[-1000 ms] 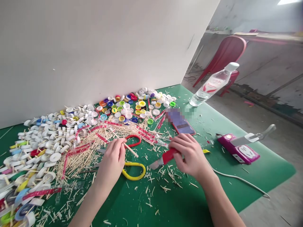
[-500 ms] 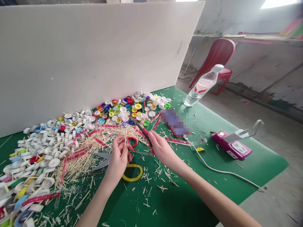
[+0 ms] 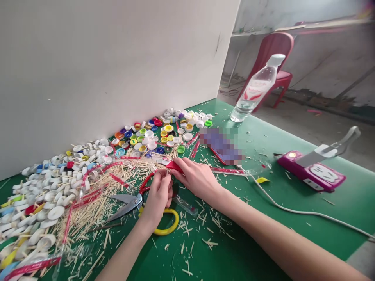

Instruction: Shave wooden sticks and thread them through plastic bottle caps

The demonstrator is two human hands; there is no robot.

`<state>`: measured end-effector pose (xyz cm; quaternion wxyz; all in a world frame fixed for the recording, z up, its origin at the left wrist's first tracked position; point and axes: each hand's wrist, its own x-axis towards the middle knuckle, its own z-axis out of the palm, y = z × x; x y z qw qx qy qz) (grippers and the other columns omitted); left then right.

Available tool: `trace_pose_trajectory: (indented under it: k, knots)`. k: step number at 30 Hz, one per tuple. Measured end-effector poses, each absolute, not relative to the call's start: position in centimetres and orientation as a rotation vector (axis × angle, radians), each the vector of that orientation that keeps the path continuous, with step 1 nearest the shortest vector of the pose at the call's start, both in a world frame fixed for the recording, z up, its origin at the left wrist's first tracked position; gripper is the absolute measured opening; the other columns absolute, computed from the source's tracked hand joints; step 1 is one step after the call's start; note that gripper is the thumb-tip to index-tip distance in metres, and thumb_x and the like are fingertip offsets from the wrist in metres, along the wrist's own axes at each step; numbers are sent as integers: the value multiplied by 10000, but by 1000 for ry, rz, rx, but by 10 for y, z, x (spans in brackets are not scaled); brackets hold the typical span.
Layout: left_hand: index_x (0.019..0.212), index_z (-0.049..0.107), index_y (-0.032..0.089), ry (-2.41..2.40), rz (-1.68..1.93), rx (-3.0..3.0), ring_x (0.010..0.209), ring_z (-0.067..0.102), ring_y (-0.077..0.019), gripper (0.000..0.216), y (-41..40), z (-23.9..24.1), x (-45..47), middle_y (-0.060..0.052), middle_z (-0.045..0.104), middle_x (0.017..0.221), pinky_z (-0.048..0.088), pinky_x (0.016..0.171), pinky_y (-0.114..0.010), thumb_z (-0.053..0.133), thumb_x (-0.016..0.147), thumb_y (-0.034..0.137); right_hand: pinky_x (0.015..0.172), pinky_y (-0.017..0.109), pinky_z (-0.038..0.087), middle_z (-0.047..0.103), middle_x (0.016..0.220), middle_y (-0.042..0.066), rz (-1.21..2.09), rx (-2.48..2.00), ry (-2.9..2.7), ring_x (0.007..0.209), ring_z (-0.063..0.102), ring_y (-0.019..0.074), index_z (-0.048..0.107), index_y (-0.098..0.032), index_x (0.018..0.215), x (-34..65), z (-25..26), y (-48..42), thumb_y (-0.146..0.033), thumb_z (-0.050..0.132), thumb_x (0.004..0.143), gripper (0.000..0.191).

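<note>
Person's right hand [image 3: 195, 177] is clamped on a red-handled cutter [image 3: 174, 166], which sits at the fingertips of the left hand [image 3: 159, 194]. Left hand's fingers are pinched together; what they pinch is hidden. Both are over the green surface [image 3: 249, 242], beside a heap of thin wooden sticks [image 3: 117, 177]. Steel scissors with red and yellow loops [image 3: 127, 203] lie under the left hand.

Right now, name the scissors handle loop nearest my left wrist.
The yellow loop, curving out under the wrist of the left hand; the red loop lies farther up, by its fingertips.

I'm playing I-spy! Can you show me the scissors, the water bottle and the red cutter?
Scissors [image 3: 129, 203], head view, on the metal blades.
Water bottle [image 3: 253, 93], head view, on its label.
Red cutter [image 3: 174, 166], head view, on the visible end of its red handle.
</note>
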<state>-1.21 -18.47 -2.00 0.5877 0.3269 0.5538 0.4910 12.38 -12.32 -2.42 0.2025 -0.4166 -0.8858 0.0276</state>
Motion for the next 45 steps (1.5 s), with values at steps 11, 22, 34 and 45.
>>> trace_pose_trajectory:
  k: [11,22,34,45]
  knots:
    - [899,420,230,1344,1090,894,364,262,-39,483,-186,-33,-15,126,336,516,218,312,-155,661,720,609,566,287,334,607,781,43,73,-995,-2541,673,527,156,493,-189,859,126,-24,-130,-338,479,868,150]
    - [745,365,221,1323,1143,806,370,267,-27,423,-185,-32,-18,123,322,486,204,344,-152,626,786,550,894,470,373,586,1203,228,-323,-1687,-2205,1092,517,349,439,-65,1336,163,-1,-105,-506,365,911,617]
    - [721,378,210,1277,1144,801,380,265,-25,405,-183,-31,-20,114,332,493,213,348,-156,625,792,524,775,411,366,553,1205,305,46,-2246,-2186,1129,508,433,284,15,1415,203,10,-102,-582,307,927,772]
    - [708,372,209,1284,1120,855,390,248,-27,403,-184,-31,-21,110,303,496,206,355,-157,613,806,516,826,431,438,621,1182,202,-91,-2201,-2274,1065,554,359,331,-44,1425,210,-2,-157,-603,406,891,777]
